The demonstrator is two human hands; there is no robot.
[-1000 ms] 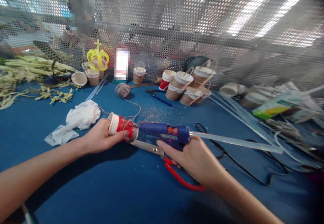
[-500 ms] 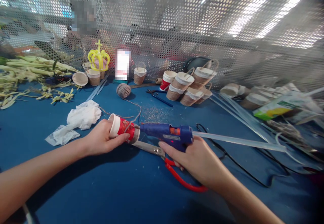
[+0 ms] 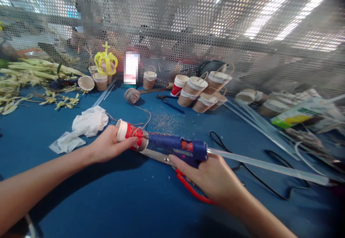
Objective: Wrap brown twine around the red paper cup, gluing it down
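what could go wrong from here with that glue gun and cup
The glue gun is aimed at the red cup, its tip near the left hand; a slip might burn. The red-handled scissors, partly hidden by the right hand, could get knocked. The yarn ball might roll if tugged.

This looks like a craft workshop: a blue plastic glue gun [image 3: 167, 142], brown twine-wrapped cups [image 3: 201, 105], a round grey yarn ball [image 3: 132, 96], a blue tabletop [image 3: 107, 202], perforated grey metal screening [image 3: 167, 8].
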